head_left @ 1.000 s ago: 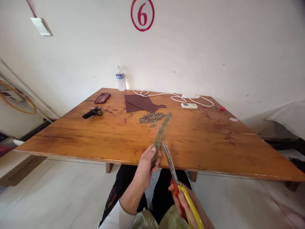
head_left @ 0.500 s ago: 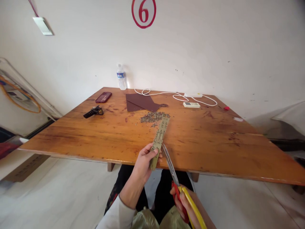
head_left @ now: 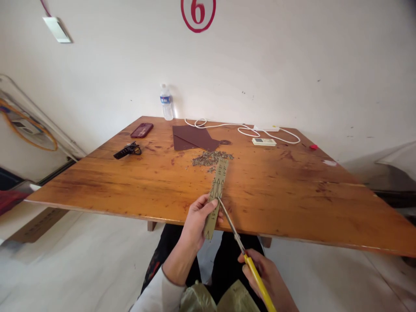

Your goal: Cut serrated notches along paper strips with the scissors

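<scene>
My left hand (head_left: 199, 216) pinches a narrow strip of sandpaper (head_left: 218, 187), its olive backing printed with black arrows and letters facing up. The strip slants away over the table's front edge, thumb on top and fingers underneath. In my right hand (head_left: 264, 271) is a pair of scissors (head_left: 234, 232) with a yellow handle; the other handle is hidden. The blades look closed or nearly so, and their tip meets the strip's right edge beside my left thumb. Just beyond the strip's far end lies a pile of small clippings (head_left: 208, 159).
Dark brown-red sheets (head_left: 195, 139) lie overlapped behind the clippings. A phone (head_left: 142, 130) and a black corded object (head_left: 127, 150) are at left, a water bottle (head_left: 166, 104) at the back. A white cable with a power strip (head_left: 266, 128) and a white device (head_left: 264, 142) are back right.
The scissors have closed and turned, with the tip moving left onto the strip's edge; the red handle has gone from sight. The strip looks narrower and its lower end sits slightly lower.
</scene>
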Demonstrator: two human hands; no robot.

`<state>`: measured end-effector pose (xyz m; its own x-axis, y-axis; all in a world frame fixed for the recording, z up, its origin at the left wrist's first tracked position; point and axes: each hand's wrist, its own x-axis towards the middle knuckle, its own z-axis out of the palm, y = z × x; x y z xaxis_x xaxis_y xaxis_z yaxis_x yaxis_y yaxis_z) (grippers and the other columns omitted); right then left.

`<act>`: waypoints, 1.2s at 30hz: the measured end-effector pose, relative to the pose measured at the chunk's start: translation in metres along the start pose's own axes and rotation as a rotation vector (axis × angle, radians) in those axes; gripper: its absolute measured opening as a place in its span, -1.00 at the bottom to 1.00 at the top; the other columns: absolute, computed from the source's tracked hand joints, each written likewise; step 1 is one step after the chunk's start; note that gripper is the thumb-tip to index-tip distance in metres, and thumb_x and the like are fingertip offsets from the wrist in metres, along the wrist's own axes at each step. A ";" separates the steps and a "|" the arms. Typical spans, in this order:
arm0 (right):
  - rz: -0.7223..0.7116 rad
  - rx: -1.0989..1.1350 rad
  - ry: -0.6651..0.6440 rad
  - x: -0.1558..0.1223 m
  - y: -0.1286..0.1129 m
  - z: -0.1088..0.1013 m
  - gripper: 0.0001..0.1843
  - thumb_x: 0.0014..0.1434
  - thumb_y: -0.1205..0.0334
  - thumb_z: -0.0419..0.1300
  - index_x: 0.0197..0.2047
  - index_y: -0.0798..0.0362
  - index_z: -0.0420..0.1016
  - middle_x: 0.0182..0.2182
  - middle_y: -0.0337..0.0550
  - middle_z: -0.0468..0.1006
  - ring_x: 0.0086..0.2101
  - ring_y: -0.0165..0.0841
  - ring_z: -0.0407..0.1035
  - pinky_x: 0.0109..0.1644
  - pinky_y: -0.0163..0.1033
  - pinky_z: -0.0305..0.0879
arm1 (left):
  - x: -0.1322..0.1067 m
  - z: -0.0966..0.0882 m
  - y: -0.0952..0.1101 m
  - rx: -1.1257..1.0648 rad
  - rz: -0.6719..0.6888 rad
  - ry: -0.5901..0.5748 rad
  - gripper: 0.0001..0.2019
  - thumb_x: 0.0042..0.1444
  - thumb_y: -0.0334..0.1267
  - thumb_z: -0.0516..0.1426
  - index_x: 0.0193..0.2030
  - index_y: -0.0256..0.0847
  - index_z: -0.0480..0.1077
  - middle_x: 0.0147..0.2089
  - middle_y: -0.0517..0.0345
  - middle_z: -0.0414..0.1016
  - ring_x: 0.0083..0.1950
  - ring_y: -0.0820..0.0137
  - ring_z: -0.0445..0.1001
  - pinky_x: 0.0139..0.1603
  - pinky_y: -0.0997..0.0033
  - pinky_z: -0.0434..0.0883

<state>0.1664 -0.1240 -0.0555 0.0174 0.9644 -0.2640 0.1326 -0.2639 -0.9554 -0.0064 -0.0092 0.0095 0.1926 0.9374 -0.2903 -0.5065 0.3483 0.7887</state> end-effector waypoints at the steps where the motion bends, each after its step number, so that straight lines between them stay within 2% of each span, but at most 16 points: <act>1: 0.009 -0.024 -0.001 -0.001 -0.001 -0.001 -0.58 0.04 -0.15 0.38 -0.47 0.02 0.42 -0.59 -0.34 0.18 -0.55 -0.42 0.04 -0.50 -0.29 0.04 | 0.000 0.000 0.000 0.006 0.003 0.005 -0.66 -0.17 -0.08 0.43 -0.39 -0.23 0.46 -0.54 0.16 0.52 -0.58 0.46 0.45 -0.49 0.50 0.41; 3: 0.035 0.000 -0.022 -0.003 -0.001 -0.002 -0.56 0.05 -0.20 0.36 -0.44 0.02 0.44 -0.58 -0.34 0.17 -0.54 -0.42 0.04 -0.49 -0.29 0.04 | 0.002 -0.001 0.000 0.009 0.009 0.022 -0.65 -0.16 -0.04 0.42 -0.40 -0.24 0.47 -0.54 0.14 0.53 -0.58 0.46 0.46 -0.50 0.52 0.39; 6: 0.066 0.114 -0.105 -0.006 0.008 -0.001 -0.37 0.10 -0.44 0.20 -0.28 0.04 0.49 -0.63 -0.43 0.06 -0.60 -0.47 -0.08 -0.56 -0.32 -0.12 | 0.003 -0.002 -0.002 -0.007 0.020 0.065 -0.67 -0.18 -0.07 0.43 -0.42 -0.27 0.52 -0.51 0.10 0.56 -0.55 0.46 0.50 -0.46 0.54 0.41; 9: 0.068 0.177 -0.181 -0.006 0.019 0.001 -0.27 0.15 -0.52 0.07 -0.21 0.06 0.47 -0.66 -0.49 0.04 -0.66 -0.53 -0.17 -0.60 -0.35 -0.22 | 0.003 -0.003 -0.003 -0.039 0.012 0.106 -0.67 -0.25 -0.12 0.46 -0.42 -0.29 0.56 -0.47 0.07 0.60 -0.48 0.44 0.55 -0.37 0.52 0.48; 13: 0.069 0.219 -0.191 -0.004 0.022 0.001 -0.29 0.16 -0.51 0.08 -0.21 0.05 0.45 -0.64 -0.48 0.07 -0.67 -0.56 -0.16 -0.61 -0.36 -0.22 | 0.003 -0.003 -0.002 -0.094 -0.017 0.116 -0.69 -0.30 -0.18 0.48 -0.44 -0.30 0.59 -0.45 0.05 0.63 -0.43 0.39 0.58 -0.29 0.46 0.53; 19: 0.042 0.177 -0.159 -0.003 0.019 -0.004 -0.30 0.10 -0.49 0.18 -0.21 0.06 0.45 -0.65 -0.50 0.02 -0.67 -0.56 -0.18 -0.59 -0.32 -0.29 | 0.002 -0.004 0.000 -0.133 -0.063 0.102 -0.74 -0.29 -0.28 0.46 -0.45 -0.34 0.56 -0.44 -0.02 0.63 -0.41 0.35 0.59 -0.28 0.43 0.54; 29: 0.071 0.215 -0.153 -0.001 0.019 0.000 -0.33 0.11 -0.47 0.19 -0.24 0.06 0.45 -0.67 -0.54 -0.02 -0.69 -0.58 -0.19 -0.64 -0.38 -0.28 | 0.003 -0.004 0.003 -0.148 -0.095 0.078 -0.84 -0.18 -0.36 0.39 -0.43 -0.36 0.57 -0.42 -0.01 0.64 -0.41 0.36 0.59 -0.27 0.46 0.55; 36: 0.068 0.234 -0.137 -0.004 0.016 0.001 -0.34 0.13 -0.45 0.19 -0.27 0.07 0.46 -0.66 -0.52 0.01 -0.69 -0.59 -0.17 -0.65 -0.41 -0.22 | 0.001 -0.004 0.004 -0.155 -0.103 0.068 -0.83 -0.21 -0.34 0.40 -0.44 -0.35 0.57 -0.40 0.00 0.65 -0.39 0.36 0.60 -0.22 0.48 0.54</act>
<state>0.1672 -0.1322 -0.0701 -0.1177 0.9370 -0.3289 -0.0970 -0.3404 -0.9353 -0.0114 -0.0067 0.0099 0.1950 0.8932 -0.4051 -0.6114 0.4337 0.6619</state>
